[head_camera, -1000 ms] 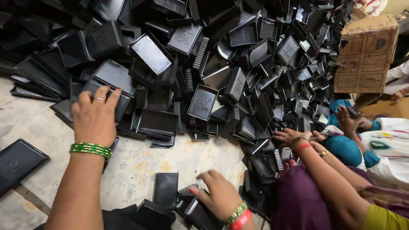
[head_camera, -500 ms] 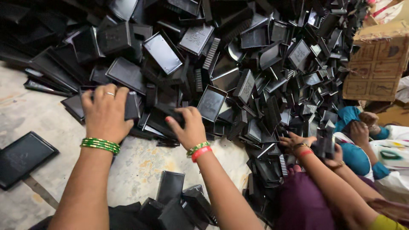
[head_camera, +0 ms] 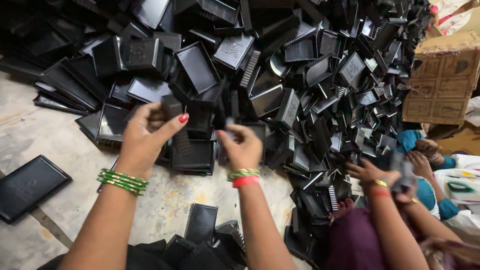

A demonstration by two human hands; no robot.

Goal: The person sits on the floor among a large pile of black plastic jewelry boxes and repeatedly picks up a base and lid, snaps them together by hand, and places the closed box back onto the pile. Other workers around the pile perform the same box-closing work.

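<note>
Small black plastic piece (head_camera: pixel 171 106), pinched between thumb and fingers of the left hand (head_camera: pixel 146 137), raised just above the near edge of a large heap of black plastic trays (head_camera: pixel 280 75) that covers the upper part of the view. The left hand is closed on the piece, thumb tip with red nail pointing right; a stack of green bangles (head_camera: pixel 122 181) circles its wrist. The right hand (head_camera: pixel 243 146) is just beside it, slightly blurred, fingers curled around another small dark part (head_camera: pixel 228 126) whose shape cannot be made out; gold and red bangles (head_camera: pixel 243 178) sit on that wrist. Directly below and between the two hands lies a shallow rectangular black tray (head_camera: pixel 192 156) at the heap's margin. A single flat black tray (head_camera: pixel 27 186) rests apart on the worn concrete floor (head_camera: pixel 55 135) at lower left. More black trays (head_camera: pixel 202 235) lie near the bottom edge, between the forearms. At right, another person's hands (head_camera: pixel 380 175) reach into the heap, and further hands (head_camera: pixel 425 150) with teal sleeves are beyond them. A brown cardboard box (head_camera: pixel 440 85) stands at the heap's right border.
</note>
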